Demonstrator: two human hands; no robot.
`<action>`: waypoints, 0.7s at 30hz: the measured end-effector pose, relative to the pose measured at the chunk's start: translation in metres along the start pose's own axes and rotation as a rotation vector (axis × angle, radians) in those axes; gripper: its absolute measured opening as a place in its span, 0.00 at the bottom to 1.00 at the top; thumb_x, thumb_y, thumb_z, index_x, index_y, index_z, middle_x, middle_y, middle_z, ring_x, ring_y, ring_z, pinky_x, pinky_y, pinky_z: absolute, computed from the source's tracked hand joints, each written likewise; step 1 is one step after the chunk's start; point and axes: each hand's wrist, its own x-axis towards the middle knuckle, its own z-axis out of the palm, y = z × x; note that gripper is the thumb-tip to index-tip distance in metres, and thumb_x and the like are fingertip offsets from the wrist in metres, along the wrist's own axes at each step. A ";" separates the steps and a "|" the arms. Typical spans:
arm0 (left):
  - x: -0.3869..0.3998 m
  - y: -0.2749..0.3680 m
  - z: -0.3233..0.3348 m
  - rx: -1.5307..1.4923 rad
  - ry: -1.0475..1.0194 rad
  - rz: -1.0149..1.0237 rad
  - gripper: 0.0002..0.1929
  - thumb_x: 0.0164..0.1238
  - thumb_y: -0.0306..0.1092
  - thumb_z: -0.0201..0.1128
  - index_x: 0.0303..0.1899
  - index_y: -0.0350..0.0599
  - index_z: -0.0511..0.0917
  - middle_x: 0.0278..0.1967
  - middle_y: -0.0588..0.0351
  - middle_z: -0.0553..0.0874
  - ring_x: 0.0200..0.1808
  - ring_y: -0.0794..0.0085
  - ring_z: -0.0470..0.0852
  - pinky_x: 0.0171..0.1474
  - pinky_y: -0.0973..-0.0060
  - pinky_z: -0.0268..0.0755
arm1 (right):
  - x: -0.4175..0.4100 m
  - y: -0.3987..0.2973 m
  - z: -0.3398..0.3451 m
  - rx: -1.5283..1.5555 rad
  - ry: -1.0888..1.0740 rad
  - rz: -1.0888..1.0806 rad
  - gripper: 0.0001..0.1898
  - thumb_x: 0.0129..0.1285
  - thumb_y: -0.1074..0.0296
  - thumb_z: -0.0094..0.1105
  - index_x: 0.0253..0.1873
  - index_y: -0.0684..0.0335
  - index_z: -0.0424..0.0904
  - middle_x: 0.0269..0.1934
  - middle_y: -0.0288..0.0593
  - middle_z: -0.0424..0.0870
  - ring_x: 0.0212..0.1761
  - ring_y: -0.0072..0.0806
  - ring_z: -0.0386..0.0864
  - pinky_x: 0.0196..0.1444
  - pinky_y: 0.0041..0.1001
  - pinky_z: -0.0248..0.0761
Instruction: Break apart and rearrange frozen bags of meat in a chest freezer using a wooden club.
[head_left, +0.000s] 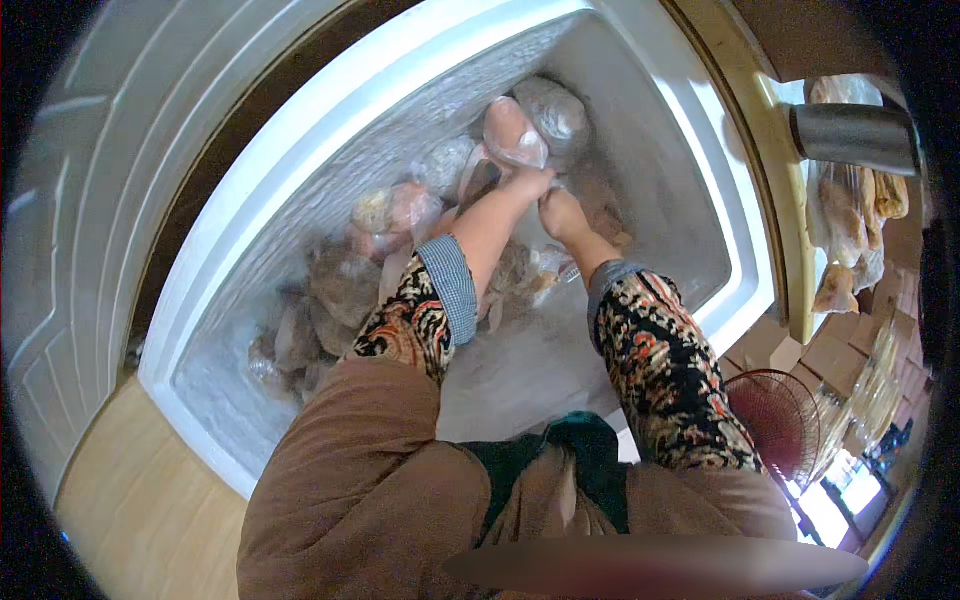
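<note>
Both my arms reach down into a frosted white chest freezer (480, 382). My left hand (531, 182) and my right hand (561, 214) are close together, deep among bagged frozen goods. Their fingers point away from me and are mostly hidden, so their grip does not show. Just beyond my left hand lies a clear bag of pink frozen food (512, 131), beside a whitish frosted bag (555, 112). To the left is another clear bag with pink and yellowish contents (397, 210). A crumpled plastic bag with some printing (551, 262) lies below my right hand.
Brownish frosted packages (337, 285) fill the freezer's left side. The white rim (739, 247) surrounds the opening. To the right are hanging clear bags of food (847, 210), a grey cylinder (855, 139), a red fan (776, 420) and cardboard boxes (836, 356).
</note>
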 end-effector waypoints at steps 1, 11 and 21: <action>0.015 0.000 0.010 -0.561 -0.143 -0.434 0.17 0.69 0.39 0.55 0.51 0.37 0.76 0.40 0.44 0.83 0.42 0.59 0.83 0.42 0.59 0.74 | -0.002 -0.002 0.000 -0.045 -0.021 -0.066 0.16 0.65 0.67 0.41 0.36 0.73 0.79 0.39 0.63 0.81 0.42 0.57 0.79 0.47 0.47 0.71; 0.014 -0.003 0.004 -1.653 -0.109 -1.057 0.08 0.70 0.30 0.41 0.29 0.47 0.63 0.15 0.65 0.57 0.12 0.78 0.51 0.16 0.78 0.49 | -0.024 -0.047 -0.033 0.076 0.016 0.203 0.13 0.64 0.70 0.43 0.43 0.67 0.79 0.38 0.65 0.81 0.42 0.57 0.79 0.45 0.47 0.73; -0.017 0.010 -0.014 -1.408 -0.243 -0.975 0.03 0.68 0.31 0.52 0.36 0.45 0.73 0.18 0.61 0.67 0.20 0.73 0.69 0.24 0.73 0.62 | -0.029 -0.037 -0.036 -0.009 -0.215 0.068 0.14 0.65 0.65 0.48 0.45 0.70 0.77 0.39 0.62 0.82 0.42 0.55 0.80 0.47 0.45 0.72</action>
